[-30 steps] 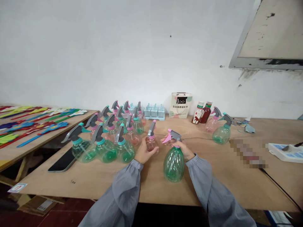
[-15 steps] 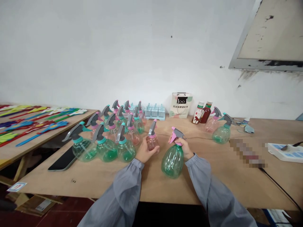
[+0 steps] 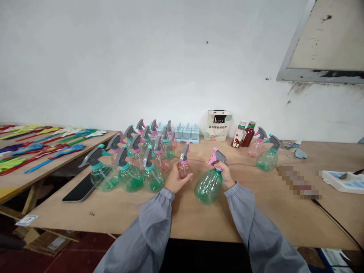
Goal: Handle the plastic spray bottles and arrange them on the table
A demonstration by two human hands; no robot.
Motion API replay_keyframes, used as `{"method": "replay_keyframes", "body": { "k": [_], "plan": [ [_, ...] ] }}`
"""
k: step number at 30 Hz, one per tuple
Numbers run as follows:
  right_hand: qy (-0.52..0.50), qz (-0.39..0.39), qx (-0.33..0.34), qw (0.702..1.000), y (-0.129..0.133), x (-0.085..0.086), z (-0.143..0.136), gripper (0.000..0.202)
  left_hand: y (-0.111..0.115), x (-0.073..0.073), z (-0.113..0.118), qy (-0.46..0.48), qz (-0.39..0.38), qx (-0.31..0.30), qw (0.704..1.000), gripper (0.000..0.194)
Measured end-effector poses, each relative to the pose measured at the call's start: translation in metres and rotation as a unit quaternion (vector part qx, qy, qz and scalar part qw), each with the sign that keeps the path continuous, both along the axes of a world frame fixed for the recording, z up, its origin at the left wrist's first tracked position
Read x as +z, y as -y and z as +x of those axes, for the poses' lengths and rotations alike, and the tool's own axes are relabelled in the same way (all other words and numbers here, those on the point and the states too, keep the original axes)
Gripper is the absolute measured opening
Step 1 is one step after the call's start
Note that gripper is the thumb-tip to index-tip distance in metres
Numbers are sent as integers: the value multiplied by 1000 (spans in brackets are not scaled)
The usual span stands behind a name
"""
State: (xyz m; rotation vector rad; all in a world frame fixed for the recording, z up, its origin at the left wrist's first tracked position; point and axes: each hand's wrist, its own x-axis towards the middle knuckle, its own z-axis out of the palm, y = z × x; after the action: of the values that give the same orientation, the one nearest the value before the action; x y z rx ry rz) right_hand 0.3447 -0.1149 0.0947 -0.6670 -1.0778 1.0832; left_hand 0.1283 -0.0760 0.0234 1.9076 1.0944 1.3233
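Note:
My left hand [image 3: 178, 179] is closed round the lower body of a small clear pink spray bottle [image 3: 184, 170], which stands upright with a grey and pink trigger head. My right hand [image 3: 224, 175] grips a green spray bottle [image 3: 208, 186] by the neck, just under its grey and pink head [image 3: 217, 157]. That green bottle leans, its head to the right and its base to the left. Left of my left hand, several green spray bottles [image 3: 130, 179] and pink ones [image 3: 162, 162] stand close together. Some of my right fingers are hidden behind the neck.
A phone [image 3: 78, 189] lies at the left. Along the wall stand pale blue moulds [image 3: 187, 134], a paper bag [image 3: 218, 127] and sauce bottles [image 3: 248, 134]. Farther right are another green spray bottle [image 3: 266, 161] and a white tray [image 3: 342, 182]. Colourful hand-shaped items [image 3: 68, 149] cover the left table.
My right hand has tilted the green spray bottle more, its head moving right and its base lifting. The left hand keeps its hold. The whole view has shifted slightly.

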Motion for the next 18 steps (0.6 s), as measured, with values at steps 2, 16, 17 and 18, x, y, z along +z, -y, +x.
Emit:
{"method": "replay_keyframes", "body": {
  "k": [2, 16, 17, 18],
  "plan": [
    [1, -20, 29, 999, 1, -1, -1, 19, 0, 0, 0, 0, -3, -3, 1000, 77],
    [-91, -76, 5, 993, -8, -8, 8, 33, -3, -6, 1, 14, 16, -5, 1000, 78],
    [-95, -81, 8, 992, -8, -9, 8, 32, -3, -6, 1, 16, 17, -6, 1000, 79],
    [-103, -79, 3, 992, -9, -10, 7, 30, -3, -7, 1, 18, 18, -8, 1000, 78]
  ]
}}
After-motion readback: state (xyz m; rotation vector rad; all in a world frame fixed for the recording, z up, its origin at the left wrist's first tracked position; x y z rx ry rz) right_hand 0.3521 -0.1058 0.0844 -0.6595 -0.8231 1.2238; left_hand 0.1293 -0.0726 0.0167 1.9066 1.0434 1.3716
